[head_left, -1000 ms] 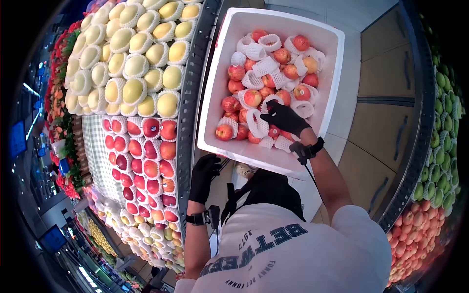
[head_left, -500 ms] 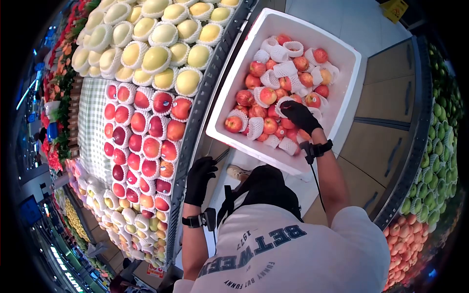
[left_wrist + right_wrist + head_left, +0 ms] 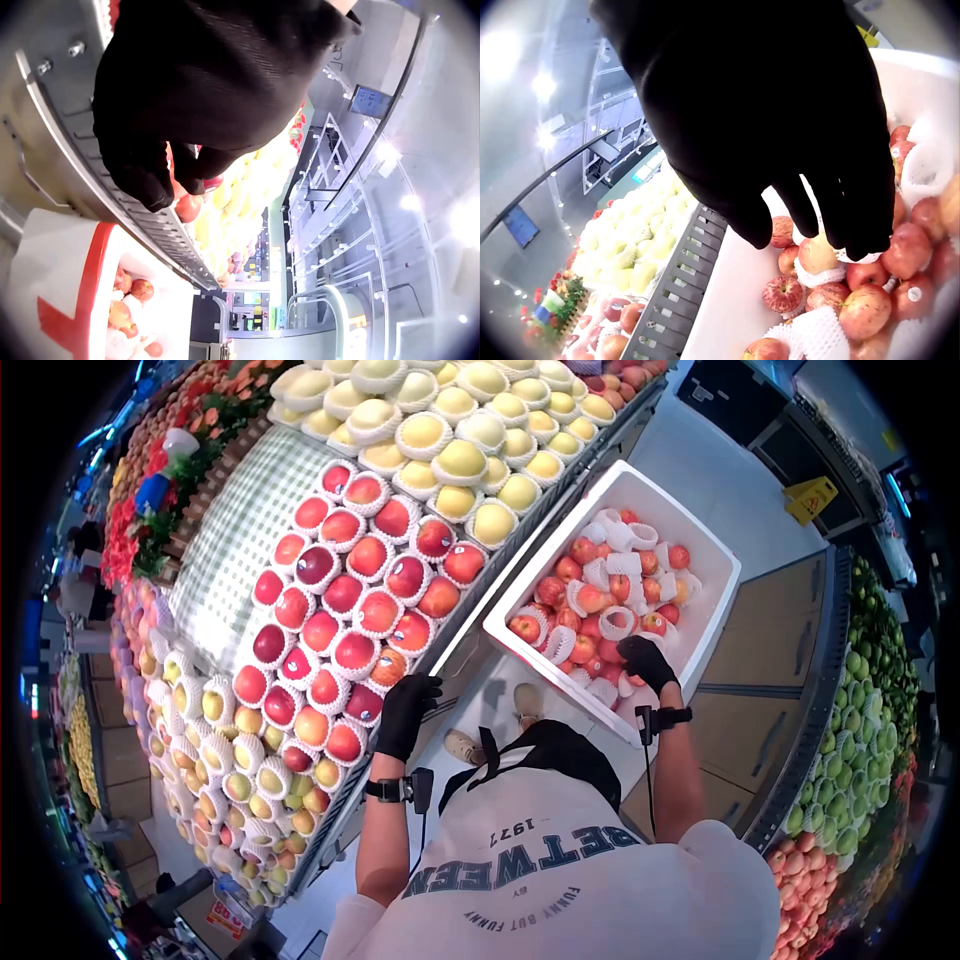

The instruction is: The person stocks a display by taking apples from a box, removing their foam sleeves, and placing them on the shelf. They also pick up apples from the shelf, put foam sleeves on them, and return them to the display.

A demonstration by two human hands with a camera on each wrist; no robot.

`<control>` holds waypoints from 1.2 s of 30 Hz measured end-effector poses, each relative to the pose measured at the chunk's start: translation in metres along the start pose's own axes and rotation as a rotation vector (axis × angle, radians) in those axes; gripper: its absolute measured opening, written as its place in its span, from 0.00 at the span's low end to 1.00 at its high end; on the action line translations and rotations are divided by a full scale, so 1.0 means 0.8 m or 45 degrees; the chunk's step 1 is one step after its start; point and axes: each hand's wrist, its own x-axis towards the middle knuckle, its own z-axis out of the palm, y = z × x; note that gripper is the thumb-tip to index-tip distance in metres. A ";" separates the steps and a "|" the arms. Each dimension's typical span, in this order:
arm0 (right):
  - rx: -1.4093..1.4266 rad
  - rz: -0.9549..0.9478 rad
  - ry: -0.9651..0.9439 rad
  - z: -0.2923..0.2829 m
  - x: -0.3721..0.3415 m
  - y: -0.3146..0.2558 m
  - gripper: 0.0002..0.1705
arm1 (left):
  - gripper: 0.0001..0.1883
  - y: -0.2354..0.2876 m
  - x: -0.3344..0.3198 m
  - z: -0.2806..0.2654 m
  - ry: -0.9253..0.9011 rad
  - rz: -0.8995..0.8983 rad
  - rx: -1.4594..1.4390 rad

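Note:
A white foam box (image 3: 712, 598) stands on the floor beside the fruit display, holding red apples (image 3: 550, 592) and loose white foam nets (image 3: 625, 563). My black-gloved right hand (image 3: 648, 663) is over the box's near right part. Its fingers point down at the apples, close above them in the right wrist view; no fruit shows in its grasp. At the edge of the display, my gloved left hand (image 3: 405, 715) hangs with fingers loosely bent over the grey rail (image 3: 154, 225). Beside it are rows of red apples (image 3: 343, 593) in foam nets.
Pale yellow fruits (image 3: 461, 461) in nets fill the display's far end, next to a green checked cloth (image 3: 265, 525). Brown cabinets (image 3: 745, 630) line the right side, under green fruits (image 3: 850, 720). A yellow floor sign (image 3: 810, 498) stands beyond the box.
The head view has swung left toward the display. My right hand has drawn back from mid-box toward its near right side. My left hand has come up to the display edge.

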 end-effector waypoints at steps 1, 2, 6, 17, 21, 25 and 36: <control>-0.045 -0.029 -0.006 0.002 0.002 0.000 0.19 | 0.14 0.003 -0.006 -0.008 0.045 0.051 0.099; -0.234 -0.185 -0.030 0.002 0.003 0.000 0.20 | 0.16 0.006 -0.013 -0.014 0.063 0.016 -0.017; -0.885 -0.804 -0.053 0.015 0.020 -0.010 0.23 | 0.16 0.012 -0.043 -0.041 0.008 0.069 -0.219; -0.260 -0.156 -0.237 0.082 0.003 -0.045 0.18 | 0.14 -0.024 -0.096 -0.115 0.121 0.222 -0.454; -0.430 -0.521 -0.247 0.117 -0.006 -0.081 0.12 | 0.14 -0.028 -0.126 -0.143 0.169 0.342 -0.617; -0.688 -0.434 -0.318 0.136 0.008 -0.119 0.03 | 0.12 -0.039 -0.144 -0.175 0.215 0.332 -0.655; 0.012 -0.105 -0.500 0.205 0.061 -0.305 0.14 | 0.12 -0.027 -0.151 -0.206 0.394 0.390 -0.774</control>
